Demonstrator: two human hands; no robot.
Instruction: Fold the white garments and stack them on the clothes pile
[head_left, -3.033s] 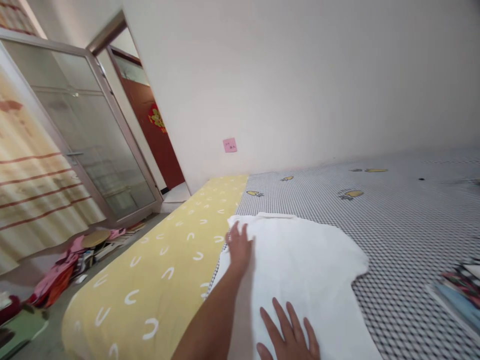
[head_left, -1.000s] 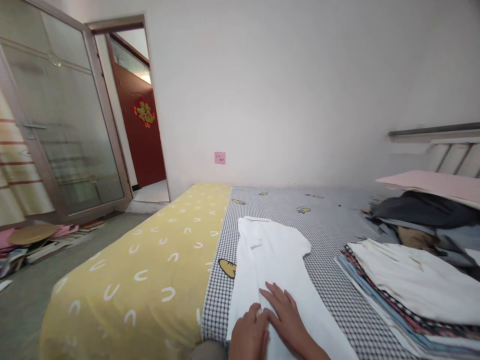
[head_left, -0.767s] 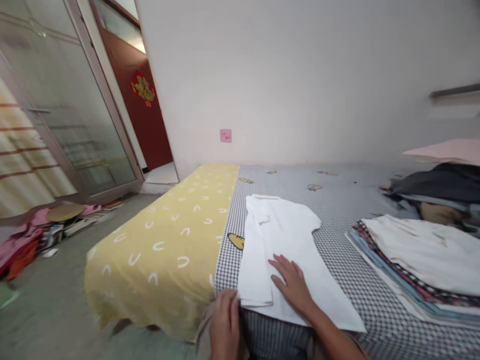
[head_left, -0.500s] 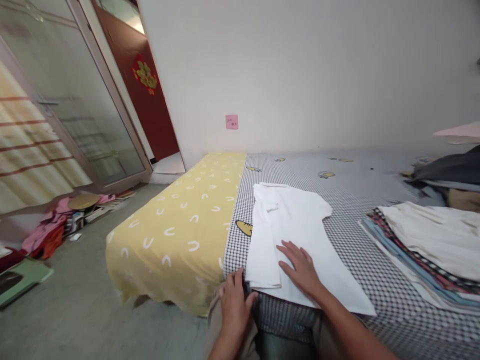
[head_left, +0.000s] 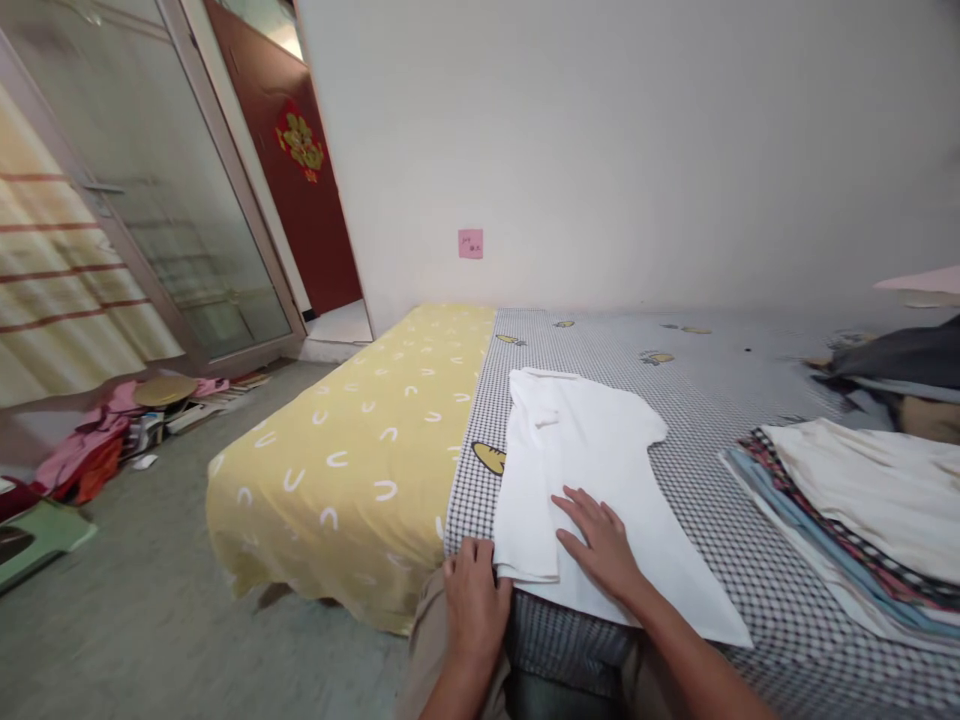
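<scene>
A white T-shirt [head_left: 592, 450] lies on the black-and-white checked sheet [head_left: 720, 400] of the bed, its left side folded over towards the middle. My right hand [head_left: 600, 540] rests flat on the shirt's lower part, fingers spread. At the bed's near edge my left hand [head_left: 474, 600] touches the lower left corner of the folded shirt, with its fingers curled there. Whether it grips the cloth is unclear.
A yellow sheet [head_left: 360, 450] with white marks covers the bed's left part. A stack of folded clothes [head_left: 855, 510] lies at the right, dark garments [head_left: 892, 365] behind it. Clutter [head_left: 112, 440] sits on the floor by a glass door [head_left: 165, 220]; a red door [head_left: 300, 170] stands beyond.
The shirt's left side has been folded over since three seconds ago. My left hand drew back from the shirt's far left to its near corner. The view swung and pulled back.
</scene>
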